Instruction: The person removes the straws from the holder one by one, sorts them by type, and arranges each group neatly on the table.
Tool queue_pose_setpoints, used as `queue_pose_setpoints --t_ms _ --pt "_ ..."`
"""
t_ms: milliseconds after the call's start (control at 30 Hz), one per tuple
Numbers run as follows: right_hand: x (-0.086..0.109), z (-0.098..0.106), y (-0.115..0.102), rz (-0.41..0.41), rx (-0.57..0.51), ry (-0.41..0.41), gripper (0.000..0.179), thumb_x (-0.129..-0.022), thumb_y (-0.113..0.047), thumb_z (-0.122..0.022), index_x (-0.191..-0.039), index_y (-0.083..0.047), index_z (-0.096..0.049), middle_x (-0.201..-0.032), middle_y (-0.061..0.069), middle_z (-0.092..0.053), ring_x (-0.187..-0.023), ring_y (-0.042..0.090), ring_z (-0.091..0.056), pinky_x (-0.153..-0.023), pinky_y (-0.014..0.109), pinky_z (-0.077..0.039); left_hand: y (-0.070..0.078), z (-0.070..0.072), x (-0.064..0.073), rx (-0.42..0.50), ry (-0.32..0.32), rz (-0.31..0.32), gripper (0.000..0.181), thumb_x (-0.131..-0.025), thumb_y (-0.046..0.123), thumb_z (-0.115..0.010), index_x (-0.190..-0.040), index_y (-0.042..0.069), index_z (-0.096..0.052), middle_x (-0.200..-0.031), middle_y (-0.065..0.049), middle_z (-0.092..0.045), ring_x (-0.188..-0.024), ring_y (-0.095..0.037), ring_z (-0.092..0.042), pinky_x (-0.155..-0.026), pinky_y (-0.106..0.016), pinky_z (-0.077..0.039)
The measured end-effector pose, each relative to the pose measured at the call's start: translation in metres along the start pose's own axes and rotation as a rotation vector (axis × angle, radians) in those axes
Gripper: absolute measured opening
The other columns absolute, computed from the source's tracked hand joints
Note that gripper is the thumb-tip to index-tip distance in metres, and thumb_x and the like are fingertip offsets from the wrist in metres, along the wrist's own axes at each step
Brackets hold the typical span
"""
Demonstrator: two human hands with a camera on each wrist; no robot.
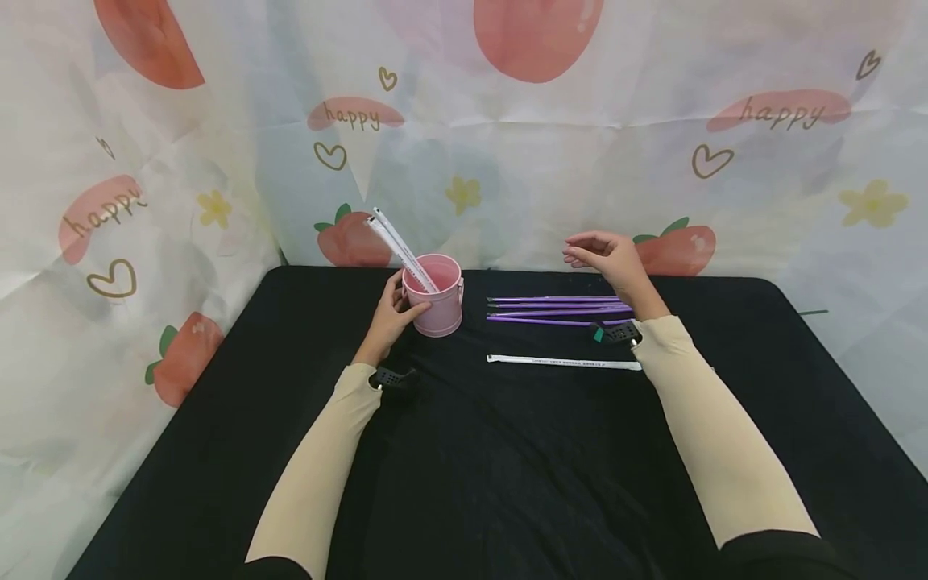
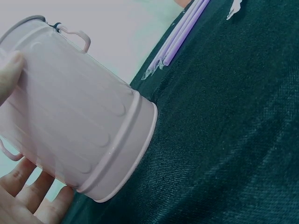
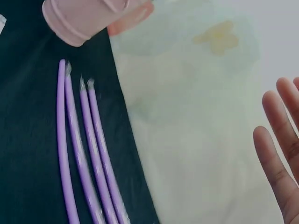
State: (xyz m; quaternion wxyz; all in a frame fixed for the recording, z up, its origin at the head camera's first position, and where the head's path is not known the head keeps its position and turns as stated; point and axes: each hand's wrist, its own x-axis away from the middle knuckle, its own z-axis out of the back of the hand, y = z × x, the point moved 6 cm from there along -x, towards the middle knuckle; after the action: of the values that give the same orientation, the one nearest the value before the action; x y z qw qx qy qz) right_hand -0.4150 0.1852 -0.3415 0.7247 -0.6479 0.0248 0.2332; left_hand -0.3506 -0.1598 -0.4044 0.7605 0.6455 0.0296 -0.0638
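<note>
Pink bucket [image 1: 438, 321], purple sticks [image 3: 62, 140], heart-patterned backdrop [image 1: 565, 169]

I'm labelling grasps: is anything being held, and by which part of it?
The pink bucket is held by its outer wall, in the left hand. The right hand holds nothing.

There is one pink bucket [image 1: 439, 321] with two handles [image 2: 78, 34] on one desk [image 1: 507, 467]. White wrapped sticks [image 1: 564, 362] number three: two show in the bucket, one lies on the desk. Purple sticks [image 3: 62, 130] come to four. Two hands are visible, one left hand [image 1: 390, 319], one right hand [image 1: 612, 256]. The backdrop [image 1: 565, 185] carries three "happy" labels [image 1: 353, 115], six outlined hearts [image 1: 341, 166] and three yellow flowers [image 1: 462, 195].
</note>
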Motion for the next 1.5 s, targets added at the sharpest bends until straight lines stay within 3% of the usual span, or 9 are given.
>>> queue_pose_setpoints --t_ms 567,733,933,1233,1400,1500 --pt "-0.031 -0.067 -0.024 0.008 0.077 -0.062 0.021 -0.085 -0.015 -0.069 -0.103 -0.004 -0.068 -0.085 -0.01 -0.07 -0.078 0.008 -0.068 -0.073 0.023 -0.056 0.0 0.001 -0.001 0.005 0.0 0.001 0.077 -0.086 0.008 -0.066 -0.148 0.01 -0.02 -0.15 -0.023 -0.026 -0.14 -0.034 -0.028 -0.117 -0.045 -0.022" --pt "-0.039 -0.084 -0.023 -0.011 0.088 -0.085 0.024 -0.085 -0.015 -0.069 -0.103 0.0 -0.068 -0.085 -0.004 -0.071 -0.076 0.008 -0.068 -0.072 0.022 -0.055 -0.001 0.001 -0.002 0.005 -0.001 0.005 0.077 -0.086 0.009 -0.067 -0.148 0.012 -0.021 -0.149 -0.02 -0.028 -0.14 -0.033 -0.028 -0.116 -0.046 -0.024" --pt "-0.046 -0.099 -0.022 -0.028 0.085 -0.112 0.027 -0.085 -0.011 -0.069 -0.107 0.004 -0.066 -0.095 0.016 -0.071 -0.077 0.011 -0.069 -0.071 0.022 -0.056 -0.001 0.0 -0.001 0.009 -0.008 0.003 0.077 -0.086 0.009 -0.067 -0.148 0.011 -0.021 -0.15 -0.019 -0.028 -0.141 -0.033 -0.027 -0.115 -0.048 -0.025" --pt "-0.05 -0.121 -0.026 -0.019 0.092 -0.185 0.029 -0.085 -0.009 -0.068 -0.111 0.004 -0.064 -0.089 -0.004 -0.071 -0.078 0.006 -0.068 -0.072 0.023 -0.055 -0.001 0.001 -0.001 0.008 -0.006 0.002 0.076 -0.086 0.009 -0.066 -0.148 0.01 -0.021 -0.149 -0.02 -0.028 -0.14 -0.033 -0.028 -0.116 -0.046 -0.024" --pt "-0.054 -0.133 -0.026 -0.015 0.094 -0.193 0.027 -0.085 -0.007 -0.067 -0.109 0.005 -0.064 -0.093 0.002 -0.072 -0.078 0.005 -0.068 -0.074 0.028 -0.056 -0.001 0.001 -0.001 0.012 -0.005 0.005 0.076 -0.086 0.008 -0.066 -0.148 0.011 -0.021 -0.148 -0.02 -0.029 -0.14 -0.034 -0.029 -0.115 -0.048 -0.026" --pt "-0.057 -0.141 -0.024 -0.019 0.111 -0.196 0.027 -0.085 -0.005 -0.067 -0.109 0.005 -0.065 -0.094 0.008 -0.072 -0.082 0.017 -0.069 -0.074 0.029 -0.056 -0.001 0.002 -0.001 0.02 -0.003 0.007 0.076 -0.086 0.008 -0.066 -0.148 0.011 -0.022 -0.148 -0.02 -0.029 -0.14 -0.035 -0.029 -0.114 -0.049 -0.027"
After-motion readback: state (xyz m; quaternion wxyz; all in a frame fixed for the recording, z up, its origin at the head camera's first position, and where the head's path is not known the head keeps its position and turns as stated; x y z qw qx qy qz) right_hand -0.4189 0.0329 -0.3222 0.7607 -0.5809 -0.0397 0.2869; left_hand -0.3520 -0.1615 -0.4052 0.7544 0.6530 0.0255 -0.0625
